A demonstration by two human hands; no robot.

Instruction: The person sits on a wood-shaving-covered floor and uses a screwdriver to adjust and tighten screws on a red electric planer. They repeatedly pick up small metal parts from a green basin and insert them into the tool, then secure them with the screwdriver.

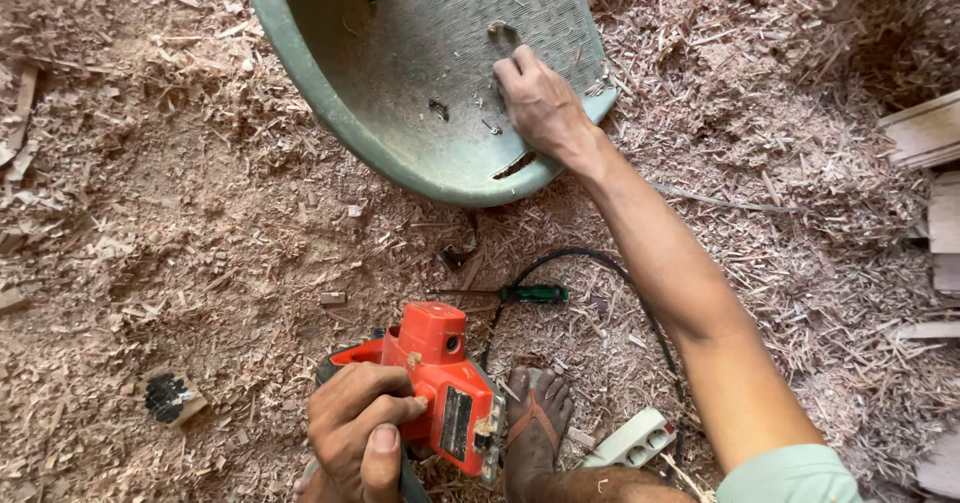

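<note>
My left hand grips the handle of a red electric hand planer low in the view, just left of my sandalled foot. My right hand reaches far forward into a green plastic chair seat that lies tipped on the ground. Its fingers pinch something small on the textured seat surface, beside several small screws; what they hold is too small to tell. A black cable curves from the planer across the ground.
The ground is thick with wood shavings and sawdust. A green-handled screwdriver lies between the planer and the chair. A white power strip sits by my foot. Wooden boards lie at the right edge, a small charred wood block at lower left.
</note>
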